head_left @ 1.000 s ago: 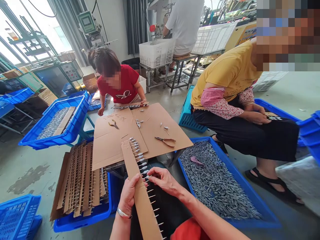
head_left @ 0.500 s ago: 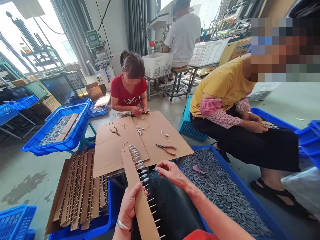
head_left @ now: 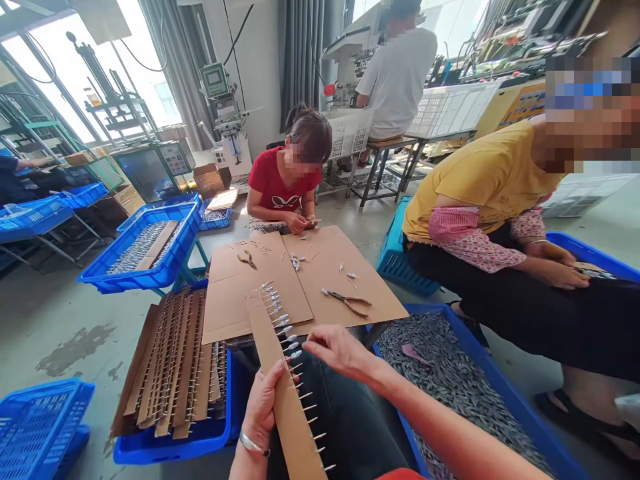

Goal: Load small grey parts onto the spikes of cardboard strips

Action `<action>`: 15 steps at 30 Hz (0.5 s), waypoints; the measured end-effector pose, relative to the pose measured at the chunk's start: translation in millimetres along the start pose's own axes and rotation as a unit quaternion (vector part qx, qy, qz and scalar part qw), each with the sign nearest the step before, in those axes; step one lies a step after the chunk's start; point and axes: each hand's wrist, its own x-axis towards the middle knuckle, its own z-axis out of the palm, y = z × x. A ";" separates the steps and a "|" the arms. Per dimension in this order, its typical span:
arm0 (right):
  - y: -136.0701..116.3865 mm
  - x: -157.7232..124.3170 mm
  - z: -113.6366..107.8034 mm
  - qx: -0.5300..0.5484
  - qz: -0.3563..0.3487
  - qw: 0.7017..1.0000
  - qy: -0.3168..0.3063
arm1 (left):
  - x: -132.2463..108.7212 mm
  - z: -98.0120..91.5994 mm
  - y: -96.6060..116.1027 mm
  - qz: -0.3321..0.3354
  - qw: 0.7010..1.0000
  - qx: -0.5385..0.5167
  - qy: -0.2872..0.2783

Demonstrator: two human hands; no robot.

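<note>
My left hand (head_left: 263, 400) is wrapped round a long cardboard strip (head_left: 287, 407) that slants over my lap. Thin pins stick out along the strip's right edge. Small grey-white spindle-shaped pieces (head_left: 291, 346) sit on the upper pins, while the lower pins (head_left: 311, 419) are bare. Just right of the lowest capped pins is my right hand (head_left: 340, 350), its thumb and fingers pinched together. Whatever lies between those fingertips is hidden.
Pliers (head_left: 346, 301), a second pair of pliers (head_left: 247, 260) and loose pieces lie on the cardboard-covered table (head_left: 235, 300). A blue bin (head_left: 450, 360) of grey pieces stands at right, pinned cardboard strips (head_left: 170, 360) at left. Co-workers sit opposite and at right.
My right hand has come closer to the pins on the strip. The small piece seen at its fingertips earlier no longer shows clearly. The whole view has swung a little left.
</note>
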 end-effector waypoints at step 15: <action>-21.4 -22.6 53.2 0.331 0.209 0.919 -0.046 | 3.2 -1.0 -5.1 0.046 0.998 0.004 0.030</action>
